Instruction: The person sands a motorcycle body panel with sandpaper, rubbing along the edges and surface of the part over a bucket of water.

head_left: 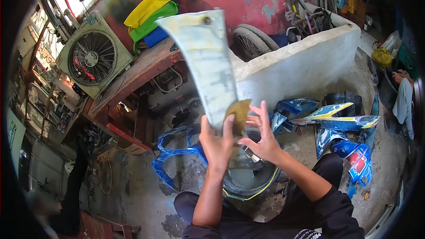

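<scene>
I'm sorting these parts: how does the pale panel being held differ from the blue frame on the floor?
The pale panel is patchy white and yellowish; the blue frame is mostly blue. The panel has a broad face, while the frame has wide openings. The panel is held up in the left hand; the frame lies on the floor. Both have curved edges.

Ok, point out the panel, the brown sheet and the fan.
Panel (207, 57), head view: middle of its pale face.
Brown sheet (239, 113), head view: middle of its visible side.
Fan (91, 59), head view: its hub.
</scene>
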The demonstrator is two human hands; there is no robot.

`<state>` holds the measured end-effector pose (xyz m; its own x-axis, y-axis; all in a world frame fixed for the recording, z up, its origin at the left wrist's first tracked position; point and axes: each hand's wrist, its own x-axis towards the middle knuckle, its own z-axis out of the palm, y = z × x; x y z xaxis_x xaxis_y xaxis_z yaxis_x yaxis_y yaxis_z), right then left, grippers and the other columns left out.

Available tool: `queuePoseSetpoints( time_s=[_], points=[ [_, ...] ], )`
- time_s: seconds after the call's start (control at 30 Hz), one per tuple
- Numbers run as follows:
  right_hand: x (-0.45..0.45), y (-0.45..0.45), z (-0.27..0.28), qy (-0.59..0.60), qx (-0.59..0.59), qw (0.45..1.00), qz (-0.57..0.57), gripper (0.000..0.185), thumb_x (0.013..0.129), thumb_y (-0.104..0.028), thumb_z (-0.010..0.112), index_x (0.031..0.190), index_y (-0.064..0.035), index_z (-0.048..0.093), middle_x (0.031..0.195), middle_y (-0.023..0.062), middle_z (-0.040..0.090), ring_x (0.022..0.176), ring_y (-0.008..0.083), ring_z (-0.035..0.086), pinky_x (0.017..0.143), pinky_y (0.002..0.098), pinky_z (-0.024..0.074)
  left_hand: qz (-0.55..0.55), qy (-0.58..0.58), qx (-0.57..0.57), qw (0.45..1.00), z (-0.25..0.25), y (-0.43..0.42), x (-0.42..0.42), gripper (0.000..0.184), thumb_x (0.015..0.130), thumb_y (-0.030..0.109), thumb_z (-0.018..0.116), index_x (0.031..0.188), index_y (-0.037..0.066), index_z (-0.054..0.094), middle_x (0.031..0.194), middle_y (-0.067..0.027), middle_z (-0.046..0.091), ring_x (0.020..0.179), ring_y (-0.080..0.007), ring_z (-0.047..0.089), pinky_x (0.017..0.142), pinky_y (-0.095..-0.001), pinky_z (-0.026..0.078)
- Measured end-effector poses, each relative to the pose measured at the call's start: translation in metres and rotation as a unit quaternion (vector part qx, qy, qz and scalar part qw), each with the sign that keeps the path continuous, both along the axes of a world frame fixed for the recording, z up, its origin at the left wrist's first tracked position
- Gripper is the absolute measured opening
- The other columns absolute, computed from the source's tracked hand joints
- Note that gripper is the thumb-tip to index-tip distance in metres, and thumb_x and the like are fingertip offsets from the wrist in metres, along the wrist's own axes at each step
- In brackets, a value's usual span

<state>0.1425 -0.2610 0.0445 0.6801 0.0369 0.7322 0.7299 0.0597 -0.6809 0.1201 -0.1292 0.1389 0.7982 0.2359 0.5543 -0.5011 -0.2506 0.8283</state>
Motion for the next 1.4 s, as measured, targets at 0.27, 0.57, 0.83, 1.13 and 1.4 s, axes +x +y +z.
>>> queuePoseSetpoints(
  time_s=[0.27,0.57,0.83,1.13,1.4],
  points=[
    [-0.036,-0.04,-0.022,0.156,0.082,0.974,-0.14,0.095,0.088,-0.013,0.075,0.158,-0.0058,0.011,0.141,0.0159,0.038,0.119,0.0242,0.052,0.102,0.0391,0.0443,0.209,-0.108,-0.02,0.972,0.094,0.067,-0.044,0.042,0.098,0.022,0.069,0.127,-0.005,0.057,0.117,-0.0163,0.068,0.102,-0.0216,0.065,0.09,-0.0348,0.052],
    [-0.076,-0.047,-0.031,0.305,-0.014,0.94,0.154,0.04,0.107,-0.034,0.048,0.099,-0.0002,0.067,0.083,0.006,0.067,0.071,0.0111,0.064,0.066,0.024,0.0495,0.304,-0.167,-0.125,0.93,0.127,0.102,-0.077,0.06,0.098,0.034,0.066,0.139,-0.007,0.05,0.13,-0.0175,0.058,0.105,-0.0267,0.062,0.085,-0.0414,0.058],
    [-0.055,-0.039,-0.056,0.439,0.325,0.761,0.349,0.101,0.088,-0.08,0.04,0.156,-0.0071,0.027,0.152,0.0152,0.044,0.14,0.0276,0.043,0.114,0.0487,0.0354,0.28,-0.108,-0.299,0.906,0.035,0.053,-0.052,0.051,0.105,0.027,0.057,0.143,-0.004,0.044,0.135,-0.0192,0.054,0.116,-0.0264,0.057,0.1,-0.0436,0.05],
    [-0.028,-0.124,-0.028,0.357,0.496,0.767,0.193,0.055,0.092,-0.042,0.072,0.133,-0.0096,0.052,0.124,0.0057,0.062,0.119,0.024,0.057,0.11,0.0435,0.0395,0.148,0.066,-0.38,0.91,-0.097,-0.004,-0.033,0.045,0.109,0.03,0.046,0.137,-0.005,0.044,0.134,-0.0205,0.054,0.117,-0.0278,0.058,0.101,-0.0433,0.049],
    [-0.027,-0.157,-0.018,0.329,0.567,0.734,0.175,0.052,0.101,-0.031,0.058,0.142,-0.004,0.04,0.141,0.014,0.054,0.138,0.0322,0.046,0.116,0.0522,0.0349,0.002,0.233,-0.434,0.871,-0.149,-0.016,-0.05,0.049,0.11,0.034,0.038,0.14,-0.004,0.044,0.13,-0.0203,0.058,0.114,-0.0343,0.062,0.101,-0.0467,0.051]
  ],
)
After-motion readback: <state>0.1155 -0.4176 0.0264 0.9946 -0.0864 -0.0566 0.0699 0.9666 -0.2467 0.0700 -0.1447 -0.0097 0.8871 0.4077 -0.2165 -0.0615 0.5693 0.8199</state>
